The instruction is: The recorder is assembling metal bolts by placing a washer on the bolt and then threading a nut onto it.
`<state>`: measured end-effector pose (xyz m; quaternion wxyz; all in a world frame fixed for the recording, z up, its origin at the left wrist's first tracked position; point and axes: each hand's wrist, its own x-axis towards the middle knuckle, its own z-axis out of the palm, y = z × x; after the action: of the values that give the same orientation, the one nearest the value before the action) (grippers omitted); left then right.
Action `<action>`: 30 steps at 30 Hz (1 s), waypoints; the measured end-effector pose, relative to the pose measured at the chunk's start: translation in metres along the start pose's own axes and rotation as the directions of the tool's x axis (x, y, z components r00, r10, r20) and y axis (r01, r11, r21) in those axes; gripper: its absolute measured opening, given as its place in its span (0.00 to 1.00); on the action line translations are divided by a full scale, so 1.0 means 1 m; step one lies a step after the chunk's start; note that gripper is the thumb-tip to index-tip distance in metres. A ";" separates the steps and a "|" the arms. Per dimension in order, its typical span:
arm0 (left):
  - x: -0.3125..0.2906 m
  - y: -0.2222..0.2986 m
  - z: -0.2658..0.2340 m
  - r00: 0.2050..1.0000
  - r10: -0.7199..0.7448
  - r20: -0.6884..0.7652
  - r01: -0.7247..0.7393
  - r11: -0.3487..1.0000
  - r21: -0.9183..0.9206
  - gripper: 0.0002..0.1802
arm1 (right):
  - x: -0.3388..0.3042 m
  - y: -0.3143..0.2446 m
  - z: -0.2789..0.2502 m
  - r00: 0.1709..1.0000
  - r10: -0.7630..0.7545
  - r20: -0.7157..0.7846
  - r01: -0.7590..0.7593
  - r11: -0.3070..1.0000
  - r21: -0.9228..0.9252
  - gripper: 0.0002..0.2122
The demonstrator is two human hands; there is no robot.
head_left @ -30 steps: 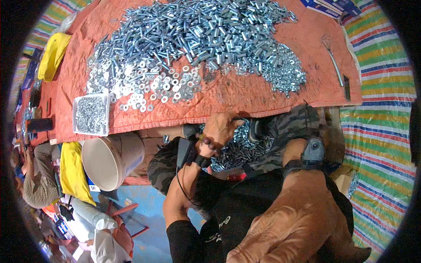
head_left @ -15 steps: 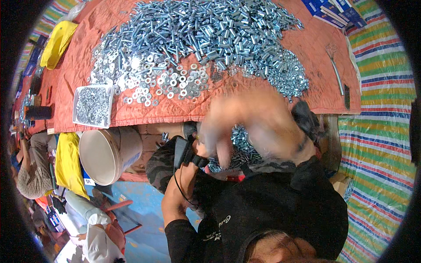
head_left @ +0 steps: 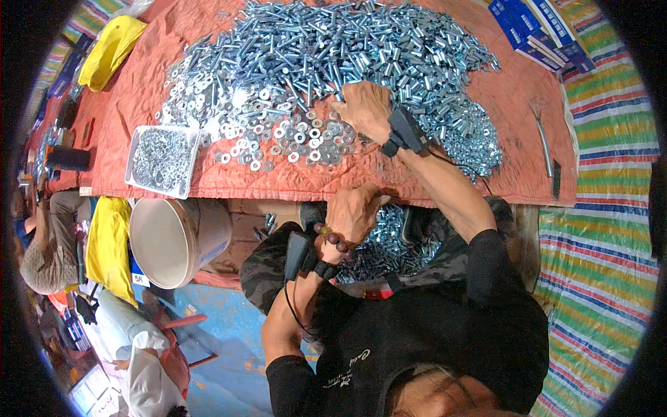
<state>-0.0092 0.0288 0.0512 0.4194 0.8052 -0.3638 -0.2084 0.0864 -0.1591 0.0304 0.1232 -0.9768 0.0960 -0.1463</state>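
Silvery rods [head_left: 295, 52]: right hand [head_left: 367, 109] now at their edge, earlier apart.

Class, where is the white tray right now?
In the head view, the white tray sits left, on the red cloth near its edge, beside the loose washers and above the bucket.

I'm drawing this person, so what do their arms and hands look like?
Both arms have short black sleeves. Each wrist wears a black strap with a small dark box. The left hand has a bracelet of round, dark reddish-brown beads at its wrist, and a thin black cable below. The right hand wears no glove.
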 end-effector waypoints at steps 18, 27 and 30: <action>0.011 -0.008 0.003 0.971 -0.004 -0.239 -0.019 0.995 -0.094 0.10 | 0.031 -0.031 0.026 0.999 0.052 0.001 -0.049 0.954 0.296 0.14; 0.017 -0.012 0.005 0.898 -0.091 -0.430 0.008 0.982 -0.191 0.09 | 0.031 -0.024 0.018 0.994 0.083 0.076 -0.104 0.938 0.330 0.15; 0.019 -0.006 -0.004 0.820 -0.155 -0.550 -0.056 0.936 -0.347 0.11 | 0.002 -0.016 -0.012 0.951 0.070 0.301 -0.243 0.770 0.589 0.15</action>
<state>0.0077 0.0187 0.0478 0.6385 0.7527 -0.1578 -0.0304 0.0871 -0.1466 0.0469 0.4604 -0.8807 0.1073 -0.0285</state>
